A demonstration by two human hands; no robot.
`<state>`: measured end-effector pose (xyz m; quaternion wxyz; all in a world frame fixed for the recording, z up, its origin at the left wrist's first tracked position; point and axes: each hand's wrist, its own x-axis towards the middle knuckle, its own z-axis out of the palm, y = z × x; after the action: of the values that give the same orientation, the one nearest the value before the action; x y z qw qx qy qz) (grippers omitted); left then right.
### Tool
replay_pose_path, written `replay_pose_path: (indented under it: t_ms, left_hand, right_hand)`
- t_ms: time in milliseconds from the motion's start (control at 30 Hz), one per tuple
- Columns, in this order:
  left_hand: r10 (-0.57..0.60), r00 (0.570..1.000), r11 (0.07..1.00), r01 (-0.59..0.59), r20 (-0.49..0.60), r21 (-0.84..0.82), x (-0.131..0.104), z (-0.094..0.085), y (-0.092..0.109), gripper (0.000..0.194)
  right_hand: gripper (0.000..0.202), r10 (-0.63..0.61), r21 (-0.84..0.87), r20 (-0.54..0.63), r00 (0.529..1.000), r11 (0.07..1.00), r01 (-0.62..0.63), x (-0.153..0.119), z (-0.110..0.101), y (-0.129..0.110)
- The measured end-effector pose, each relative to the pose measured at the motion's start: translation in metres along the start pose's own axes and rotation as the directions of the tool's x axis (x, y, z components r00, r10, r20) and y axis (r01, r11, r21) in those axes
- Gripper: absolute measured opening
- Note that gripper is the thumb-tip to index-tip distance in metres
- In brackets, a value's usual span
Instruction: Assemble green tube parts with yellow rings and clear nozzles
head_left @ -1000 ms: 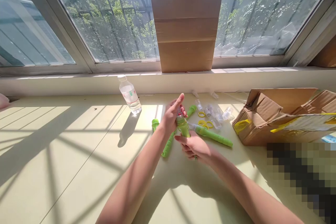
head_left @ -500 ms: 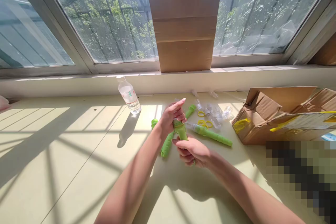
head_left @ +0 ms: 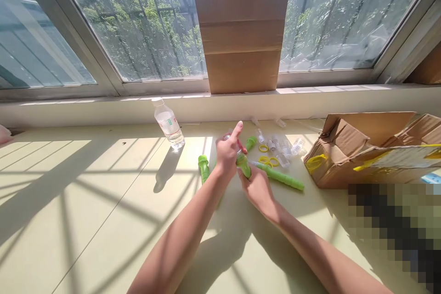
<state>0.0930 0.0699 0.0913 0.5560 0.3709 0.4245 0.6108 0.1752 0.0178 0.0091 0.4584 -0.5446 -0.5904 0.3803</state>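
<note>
A green tube (head_left: 245, 167) is held between my two hands over the table. My left hand (head_left: 227, 151) wraps round its upper end and a clear part there, thumb pointing up. Lower down, my right hand (head_left: 257, 186) grips the green body. Just right of my hands lies another green tube (head_left: 282, 178), and a further one (head_left: 203, 168) is at the left, partly behind my left forearm. Behind my hands is a green end (head_left: 251, 142). Yellow rings (head_left: 268, 161) and several clear plastic pieces (head_left: 283, 147) lie beyond.
A clear water bottle (head_left: 169, 125) stands at the back left. An open cardboard box (head_left: 344, 158) with yellow tape sits at the right. Behind the pale table (head_left: 103, 220) are a ledge, windows and a cardboard panel (head_left: 243, 32).
Both hands have turned about the green tube and shifted slightly right. My right hand has come up closer to my left, and the tube is more covered.
</note>
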Motion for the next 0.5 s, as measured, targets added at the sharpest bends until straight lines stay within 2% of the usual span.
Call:
replay_pose_path:
  t_ms: [67,100,200,267,333,400,500]
  left_hand:
    - [-0.017,0.998,1.0,0.016,0.054,0.016,-0.002,-0.001,0.003,0.056]
    - [-0.033,0.996,0.999,0.031,0.084,0.018,-0.002,-0.003,0.005,0.056]
    - [-0.084,0.981,0.996,0.083,0.174,0.01,0.001,-0.011,0.009,0.055]
    - [-0.128,0.954,0.991,0.134,0.272,-0.003,0.003,-0.016,0.012,0.055]
    - [-0.166,0.918,0.983,0.185,0.359,-0.018,0.004,-0.02,0.014,0.056]
    - [-0.192,0.888,0.973,0.229,0.418,-0.04,0.004,-0.024,0.017,0.058]
    - [-0.215,0.84,0.95,0.298,0.499,-0.093,0.003,-0.028,0.021,0.059]
  right_hand:
    - [0.031,-0.038,0.013,0.047,0.998,0.999,0.038,-0.001,0.001,-0.001]
    - [0.033,-0.016,0.045,0.093,0.996,0.999,0.012,-0.001,0.002,-0.002]
    - [0.038,0.13,0.162,0.268,0.955,0.971,-0.178,-0.005,0.004,-0.008]
    - [0.04,0.205,0.204,0.379,0.902,0.933,-0.298,-0.008,0.003,-0.012]
    - [0.042,0.229,0.241,0.48,0.847,0.894,-0.378,-0.01,-0.001,-0.015]
    - [0.048,0.198,0.31,0.593,0.781,0.838,-0.449,-0.012,-0.007,-0.019]
    - [0.054,0.121,0.358,0.76,0.638,0.742,-0.567,-0.012,-0.017,-0.024]
